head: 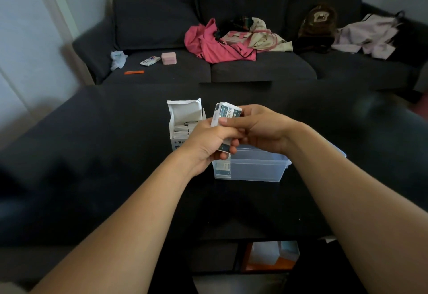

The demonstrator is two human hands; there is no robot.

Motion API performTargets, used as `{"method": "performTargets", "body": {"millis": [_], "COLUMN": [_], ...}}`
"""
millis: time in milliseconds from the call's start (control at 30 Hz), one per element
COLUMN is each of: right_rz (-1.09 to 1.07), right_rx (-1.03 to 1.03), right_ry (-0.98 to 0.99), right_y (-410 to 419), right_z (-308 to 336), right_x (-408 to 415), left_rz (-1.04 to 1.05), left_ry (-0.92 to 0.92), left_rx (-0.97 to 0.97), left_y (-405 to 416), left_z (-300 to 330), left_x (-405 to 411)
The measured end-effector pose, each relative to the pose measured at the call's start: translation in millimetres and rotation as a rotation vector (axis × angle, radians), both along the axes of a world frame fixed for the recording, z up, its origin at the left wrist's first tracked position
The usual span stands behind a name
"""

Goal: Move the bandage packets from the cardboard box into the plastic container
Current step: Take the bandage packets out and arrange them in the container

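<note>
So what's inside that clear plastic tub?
A few bandage packets stand at the left end of the plastic container; the rest looks bare. The hands hide the part at its back rim.

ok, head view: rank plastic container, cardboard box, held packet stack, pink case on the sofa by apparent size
1. plastic container
2. cardboard box, partly hidden by the left hand
3. packet stack, mostly covered by both hands
4. pink case, though it sits much farther away

bandage packets held above plastic container
</note>
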State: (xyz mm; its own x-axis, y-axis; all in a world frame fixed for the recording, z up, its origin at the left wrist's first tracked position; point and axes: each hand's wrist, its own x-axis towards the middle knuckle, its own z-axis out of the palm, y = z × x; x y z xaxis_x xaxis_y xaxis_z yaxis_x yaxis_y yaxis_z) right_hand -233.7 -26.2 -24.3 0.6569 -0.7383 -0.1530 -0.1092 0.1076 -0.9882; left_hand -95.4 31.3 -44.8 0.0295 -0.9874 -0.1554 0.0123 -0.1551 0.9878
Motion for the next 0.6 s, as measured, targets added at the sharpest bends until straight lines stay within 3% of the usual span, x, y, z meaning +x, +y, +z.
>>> {"method": "performTargets", "body": {"millis": [167, 467, 600], "right_rz": [0.010, 0.076, 0.101], "right_rx": [0.049, 0.155, 0.065], "right_ry": [0.065, 0.012, 0.023], "right_y": [-1.3, -2.7, -4.2], "right_z": [0.0, -7.7, -9.8], "right_x": [-4.4, -2.4, -0.1], "left_rz": [-0.035, -0.145, -0.175], "left_ry": [-0.040, 0.002, 0.092], "left_rx": [0.015, 0.099, 0.100], "left_y": [1.8, 7.9, 12.4], "left_z": [-2.2, -0.5, 5.5], "left_x": [-0.1, 10.5, 11.4]}}
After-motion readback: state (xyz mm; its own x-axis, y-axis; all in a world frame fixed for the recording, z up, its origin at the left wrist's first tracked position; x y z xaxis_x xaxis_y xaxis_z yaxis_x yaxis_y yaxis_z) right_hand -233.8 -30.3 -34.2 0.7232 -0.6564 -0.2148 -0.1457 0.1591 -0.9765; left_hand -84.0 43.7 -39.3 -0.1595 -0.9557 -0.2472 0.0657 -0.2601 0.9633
